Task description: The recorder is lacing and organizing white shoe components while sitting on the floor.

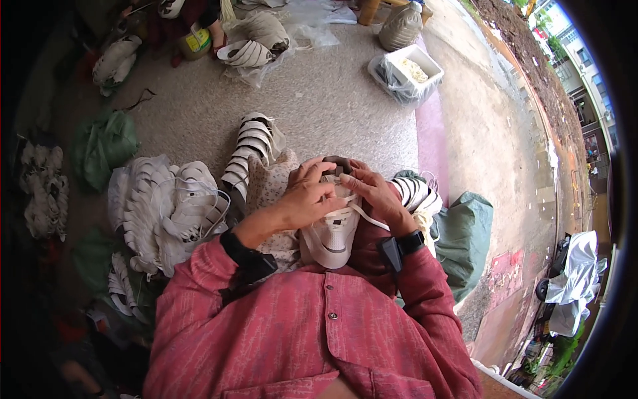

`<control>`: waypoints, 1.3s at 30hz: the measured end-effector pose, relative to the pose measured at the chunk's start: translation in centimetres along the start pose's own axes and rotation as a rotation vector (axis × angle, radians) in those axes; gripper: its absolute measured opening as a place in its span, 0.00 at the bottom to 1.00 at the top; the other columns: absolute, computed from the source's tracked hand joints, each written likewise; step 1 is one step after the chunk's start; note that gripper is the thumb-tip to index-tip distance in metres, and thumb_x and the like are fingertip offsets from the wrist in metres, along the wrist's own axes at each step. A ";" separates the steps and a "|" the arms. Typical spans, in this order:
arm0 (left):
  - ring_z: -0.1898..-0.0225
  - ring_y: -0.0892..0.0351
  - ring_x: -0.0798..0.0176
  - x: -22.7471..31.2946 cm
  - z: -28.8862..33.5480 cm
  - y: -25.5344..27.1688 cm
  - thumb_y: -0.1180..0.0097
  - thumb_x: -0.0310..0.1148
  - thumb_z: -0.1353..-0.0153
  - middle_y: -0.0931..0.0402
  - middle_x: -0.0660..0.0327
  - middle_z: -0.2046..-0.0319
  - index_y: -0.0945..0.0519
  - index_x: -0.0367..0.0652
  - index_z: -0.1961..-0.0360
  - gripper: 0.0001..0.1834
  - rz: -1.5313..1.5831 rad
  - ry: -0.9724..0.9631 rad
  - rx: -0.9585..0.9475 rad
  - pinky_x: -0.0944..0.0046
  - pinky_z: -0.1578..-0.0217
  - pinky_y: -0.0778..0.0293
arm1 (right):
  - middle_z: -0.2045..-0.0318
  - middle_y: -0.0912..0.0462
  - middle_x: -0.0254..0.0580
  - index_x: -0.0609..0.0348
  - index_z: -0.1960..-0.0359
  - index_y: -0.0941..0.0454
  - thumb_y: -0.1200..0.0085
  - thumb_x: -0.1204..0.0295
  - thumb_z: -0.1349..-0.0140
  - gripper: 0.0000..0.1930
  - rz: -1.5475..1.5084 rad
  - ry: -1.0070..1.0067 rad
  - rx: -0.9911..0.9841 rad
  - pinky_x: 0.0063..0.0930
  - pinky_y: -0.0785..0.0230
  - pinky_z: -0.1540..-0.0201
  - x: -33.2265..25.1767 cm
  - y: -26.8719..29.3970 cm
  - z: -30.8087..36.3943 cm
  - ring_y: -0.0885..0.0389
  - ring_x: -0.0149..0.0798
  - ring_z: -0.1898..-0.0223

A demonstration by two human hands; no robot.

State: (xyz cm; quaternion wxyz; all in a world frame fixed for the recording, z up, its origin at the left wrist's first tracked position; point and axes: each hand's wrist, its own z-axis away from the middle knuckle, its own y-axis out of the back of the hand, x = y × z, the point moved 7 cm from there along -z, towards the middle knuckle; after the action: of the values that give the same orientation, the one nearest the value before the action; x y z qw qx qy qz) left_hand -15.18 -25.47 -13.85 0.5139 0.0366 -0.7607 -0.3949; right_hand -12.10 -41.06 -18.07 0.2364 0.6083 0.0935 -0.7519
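A white shoe upper [327, 245] lies in my lap with its toe toward me and its darker collar away from me. My left hand [307, 194] grips its left side near the opening, fingers bent over the tongue and eyelets. On the other side my right hand [375, 194] is closed on the collar, its thumb reaching over the tongue. A pale flat lace [367, 217] runs out from the eyelets below my right hand. What the fingertips pinch is partly hidden. Patterned cloth [271, 189] lies over my left leg.
Nested white shoe uppers [251, 143] stand just beyond my left leg, with a larger heap [166, 206] at left. More uppers [415, 193] and a green sack [465, 236] sit at right. Ahead stands a white box [425, 63]. Another person's foot [218, 36] shows at far left.
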 end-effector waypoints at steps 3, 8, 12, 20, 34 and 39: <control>0.38 0.45 0.51 0.5 0.8 0.8 0.42 0.44 0.37 0.36 0.53 0.44 0.22 0.41 0.71 0.15 0.136 0.069 -0.100 0.53 0.37 0.51 | 0.36 0.35 0.58 0.64 0.51 0.19 0.42 0.56 0.36 0.23 0.012 0.024 -0.046 0.36 0.47 0.34 0.1 0.0 -0.4 0.45 0.48 0.30; 0.56 0.34 0.65 3.4 1.1 3.1 0.48 0.44 0.32 0.34 0.63 0.54 0.23 0.39 0.65 0.17 0.989 0.170 -0.256 0.67 0.49 0.38 | 0.40 0.29 0.57 0.60 0.58 0.15 0.36 0.58 0.41 0.18 0.151 0.062 0.090 0.42 0.45 0.36 -1.2 0.1 0.2 0.32 0.52 0.40; 0.69 0.30 0.62 4.0 2.8 11.4 0.56 0.47 0.28 0.32 0.62 0.77 0.29 0.43 0.74 0.21 1.144 0.015 0.105 0.60 0.55 0.30 | 0.53 0.21 0.46 0.62 0.67 0.18 0.34 0.57 0.46 0.18 0.686 0.378 0.307 0.37 0.40 0.44 -5.5 0.0 1.7 0.25 0.50 0.53; 0.73 0.42 0.68 3.8 11.4 26.8 0.61 0.27 0.28 0.43 0.65 0.75 0.38 0.45 0.73 0.12 1.537 -0.292 0.608 0.64 0.63 0.41 | 0.74 0.24 0.40 0.61 0.62 0.21 0.33 0.53 0.47 0.23 0.347 0.194 0.017 0.32 0.40 0.52 -3.4 -0.6 0.8 0.27 0.36 0.68; 0.73 0.24 0.66 4.4 2.0 10.4 0.42 0.29 0.38 0.21 0.62 0.74 0.18 0.38 0.56 0.11 0.130 -0.251 0.184 0.67 0.71 0.29 | 0.74 0.25 0.20 0.62 0.67 0.20 0.34 0.66 0.42 0.12 -0.166 0.023 -0.074 0.19 0.40 0.73 0.0 -1.9 -0.2 0.33 0.17 0.72; 0.68 0.20 0.55 2.6 -0.6 2.6 0.39 0.26 0.43 0.20 0.53 0.70 0.17 0.38 0.61 0.09 0.119 -0.205 0.106 0.62 0.67 0.25 | 0.72 0.25 0.20 0.59 0.65 0.20 0.36 0.67 0.40 0.09 -0.293 0.007 -0.096 0.17 0.40 0.71 0.7 -1.7 -0.1 0.32 0.16 0.70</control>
State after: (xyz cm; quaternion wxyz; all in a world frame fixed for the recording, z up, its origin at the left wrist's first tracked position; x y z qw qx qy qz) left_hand -14.98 -25.17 -10.14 0.4536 -0.0220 -0.8298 -0.3245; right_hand -12.88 -39.69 -18.99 0.1527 0.5789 0.2179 -0.7707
